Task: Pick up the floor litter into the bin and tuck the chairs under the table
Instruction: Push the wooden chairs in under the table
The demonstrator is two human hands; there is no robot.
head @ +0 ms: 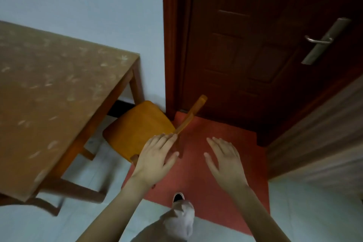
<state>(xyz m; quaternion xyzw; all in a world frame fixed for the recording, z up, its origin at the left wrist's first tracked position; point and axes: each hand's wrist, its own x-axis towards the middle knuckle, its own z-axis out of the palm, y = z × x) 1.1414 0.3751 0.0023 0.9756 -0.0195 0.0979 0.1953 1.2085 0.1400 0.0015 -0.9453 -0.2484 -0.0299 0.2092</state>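
A wooden chair (137, 124) with an orange-yellow seat stands at the right end of the brown table (49, 94), its seat partly under the table edge. Its backrest (193, 113) slants up toward the door. My left hand (155, 157) is stretched out flat, its fingertips touching the near end of the backrest's top rail. My right hand (224, 159) hovers to the right of the chair with straight fingers and holds nothing. No litter or bin is in view.
A dark red door (255, 55) with a metal handle (322, 40) is straight ahead, above a red floor mat (216, 133). A wood-panelled surface (318, 133) juts in at right. Pale wall behind the table. My foot (177, 197) stands on the mat's near edge.
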